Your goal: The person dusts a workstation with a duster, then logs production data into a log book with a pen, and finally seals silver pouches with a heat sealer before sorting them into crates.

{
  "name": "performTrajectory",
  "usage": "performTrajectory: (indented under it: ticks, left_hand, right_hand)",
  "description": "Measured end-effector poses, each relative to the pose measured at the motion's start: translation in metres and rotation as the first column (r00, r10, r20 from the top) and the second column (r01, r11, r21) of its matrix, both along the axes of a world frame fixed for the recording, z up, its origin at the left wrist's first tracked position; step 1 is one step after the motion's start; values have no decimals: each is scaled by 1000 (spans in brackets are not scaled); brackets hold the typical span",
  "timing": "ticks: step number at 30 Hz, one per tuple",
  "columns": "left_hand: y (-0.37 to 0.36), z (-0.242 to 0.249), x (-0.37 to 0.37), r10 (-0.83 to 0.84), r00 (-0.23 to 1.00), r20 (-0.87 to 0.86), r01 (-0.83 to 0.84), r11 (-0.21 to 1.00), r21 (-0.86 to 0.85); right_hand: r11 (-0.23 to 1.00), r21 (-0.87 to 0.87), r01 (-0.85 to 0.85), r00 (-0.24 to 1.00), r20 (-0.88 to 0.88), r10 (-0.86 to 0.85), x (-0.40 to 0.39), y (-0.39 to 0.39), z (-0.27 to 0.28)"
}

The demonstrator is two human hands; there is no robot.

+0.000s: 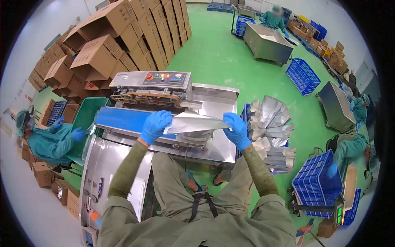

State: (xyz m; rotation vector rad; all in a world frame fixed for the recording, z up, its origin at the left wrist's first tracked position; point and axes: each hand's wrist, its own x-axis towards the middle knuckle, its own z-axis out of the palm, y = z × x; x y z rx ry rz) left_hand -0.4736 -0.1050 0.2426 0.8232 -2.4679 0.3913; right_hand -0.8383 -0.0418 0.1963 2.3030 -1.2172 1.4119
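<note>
A silver foil bag point(195, 123) is stretched between my two blue-gloved hands, in front of the band sealing machine point(150, 84). My left hand point(157, 126) pinches its left end, above the blue conveyor belt point(117, 118). At the right, my right hand point(237, 128) grips the other end, with the fingers closed over the edge. The machine's sealing head and control panel with a red button lie just beyond the bag. Close to my right hand, several more silver foil bags point(269, 127) stand bunched in a blue crate.
At the left a co-worker point(47, 138) sits by a green crate point(88, 119). Stacked cardboard boxes point(101, 57) rise behind the machine. Blue crates point(302, 76) and steel tubs point(267, 43) stand at the right, with other people near. A steel table point(108, 156) carries small tools.
</note>
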Motion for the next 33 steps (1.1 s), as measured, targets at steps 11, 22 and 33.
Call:
performTrajectory:
  ticks: [11,22,33]
  left_hand:
    - [-48,-62,-64,595,441,-672,340,582,739]
    - [-153,-186,-23,696,625,-353,-69,500,863]
    - [-180,-198,59,649,685,-331,-123,551,826]
  right_hand:
    - [848,502,-169,585,744,-324,47,-21,6]
    - [748,631,-204,537,711,-454,73,-110,-94]
    - [953,301,33,870,460,-175,120,-142,-130]
